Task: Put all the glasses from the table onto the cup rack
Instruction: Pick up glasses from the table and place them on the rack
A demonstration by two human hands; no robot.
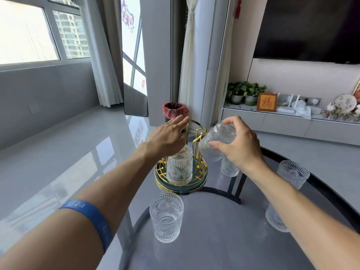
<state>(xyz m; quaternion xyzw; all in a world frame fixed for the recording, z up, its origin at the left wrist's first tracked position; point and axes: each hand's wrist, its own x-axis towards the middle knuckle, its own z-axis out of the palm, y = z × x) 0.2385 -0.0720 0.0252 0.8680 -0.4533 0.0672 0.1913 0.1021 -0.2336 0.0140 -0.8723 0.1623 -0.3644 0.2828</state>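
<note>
A gold wire cup rack [196, 133] on a round green tray base [194, 187] stands at the far side of the round grey table [204, 230]. One embossed clear glass [179, 168] hangs upside down on it. My right hand [239, 145] grips another glass [218, 139], tilted mouth-down beside a gold prong. My left hand [169, 135] hovers flat over the rack's top, fingers apart, holding nothing. Upright glasses stand near the front [166, 217], at the right [293, 174] and under my right forearm [274, 221]. One more glass [228, 168] sits behind my right wrist.
The table's rim curves close to the rack, with glossy grey floor beyond. A bin with a red liner [175, 111] stands on the floor behind the rack. A low white cabinet [282, 121] with plants and ornaments runs along the right wall.
</note>
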